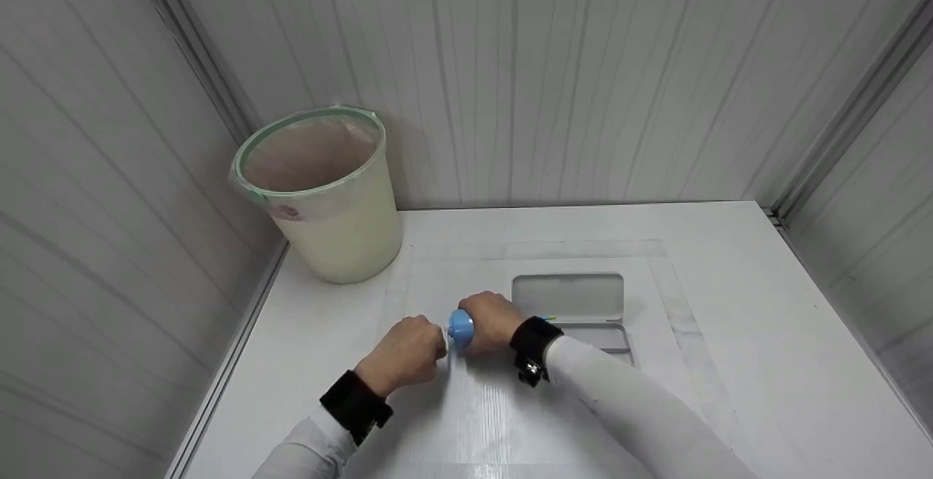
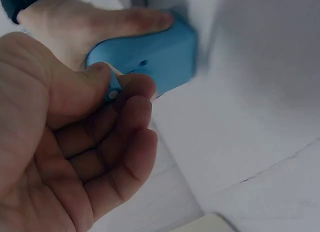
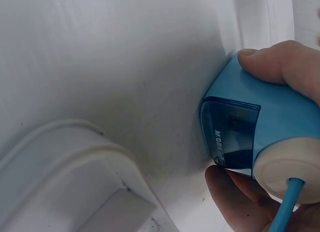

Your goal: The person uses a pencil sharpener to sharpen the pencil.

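A blue crank pencil sharpener [image 1: 461, 328] is held between the two hands above the white table. The right hand [image 1: 496, 322] grips its body, thumb on one side and fingers round the other. A blue pencil [image 3: 286, 206] sticks out of the cream round holder [image 3: 287, 164] on the sharpener. A dark see-through shavings drawer [image 3: 230, 132] shows in the right wrist view. The left hand [image 1: 408, 351] has its fingers curled, and thumb and forefinger pinch the small blue crank handle [image 2: 113, 90]. The part of the handle between these fingers is hidden.
A grey pencil case [image 1: 568, 297] lies open behind the right wrist, partly covered by the forearm. At the back left stands a cream bin [image 1: 342, 238] with a clear liner and green rim. Grey panel walls [image 1: 554, 78] enclose the table [image 1: 758, 304].
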`<state>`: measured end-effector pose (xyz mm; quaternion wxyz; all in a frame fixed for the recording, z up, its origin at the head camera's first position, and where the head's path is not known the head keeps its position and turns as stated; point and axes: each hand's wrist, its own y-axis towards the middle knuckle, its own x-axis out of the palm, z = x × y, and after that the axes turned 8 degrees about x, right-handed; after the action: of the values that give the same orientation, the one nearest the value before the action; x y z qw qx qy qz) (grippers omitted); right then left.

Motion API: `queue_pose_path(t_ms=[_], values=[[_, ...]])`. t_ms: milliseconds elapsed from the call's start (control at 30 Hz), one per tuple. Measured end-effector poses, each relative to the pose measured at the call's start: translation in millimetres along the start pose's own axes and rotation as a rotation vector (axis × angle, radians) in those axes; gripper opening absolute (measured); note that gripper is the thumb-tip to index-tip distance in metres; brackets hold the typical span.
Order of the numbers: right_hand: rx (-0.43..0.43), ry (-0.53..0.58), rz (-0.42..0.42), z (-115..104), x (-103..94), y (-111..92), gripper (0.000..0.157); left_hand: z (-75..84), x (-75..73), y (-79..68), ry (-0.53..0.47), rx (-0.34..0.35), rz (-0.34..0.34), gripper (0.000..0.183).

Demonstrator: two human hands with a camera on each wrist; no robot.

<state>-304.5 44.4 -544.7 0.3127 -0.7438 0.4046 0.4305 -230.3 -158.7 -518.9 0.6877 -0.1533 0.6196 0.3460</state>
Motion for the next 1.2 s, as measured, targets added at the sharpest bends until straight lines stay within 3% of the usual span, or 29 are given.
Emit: queue_pose_path(t_ms=[200,400,567,700,900,1200], values=[[-0.025,-0.024,0.018,2.8,0.0,-1.2,0.033,-15.0,25.7,-1.8,-0.030,0.031,0.010,0.033],[-0.069,-0.028,0.035,4.4,-2.8,-2.5,0.034,-33.5,34.6,8.3,-0.163,-0.013,-0.018,0.018],[-0.091,-0.041,0.035,6.2,-1.0,-1.2,0.038,-47.1,39.1,16.0,-0.201,-0.044,-0.019,0.016],[-0.092,-0.026,0.021,5.7,0.4,-0.5,0.036,-55.6,43.1,20.4,-0.177,-0.070,-0.003,0.019],[-0.088,-0.038,0.011,7.7,-2.7,-1.9,0.036,-63.2,45.3,33.1,-0.057,-0.076,0.014,0.017],[-0.057,-0.001,-0.003,5.2,-4.3,-1.9,0.040,-54.4,21.5,39.0,0.031,-0.138,0.152,0.015]])
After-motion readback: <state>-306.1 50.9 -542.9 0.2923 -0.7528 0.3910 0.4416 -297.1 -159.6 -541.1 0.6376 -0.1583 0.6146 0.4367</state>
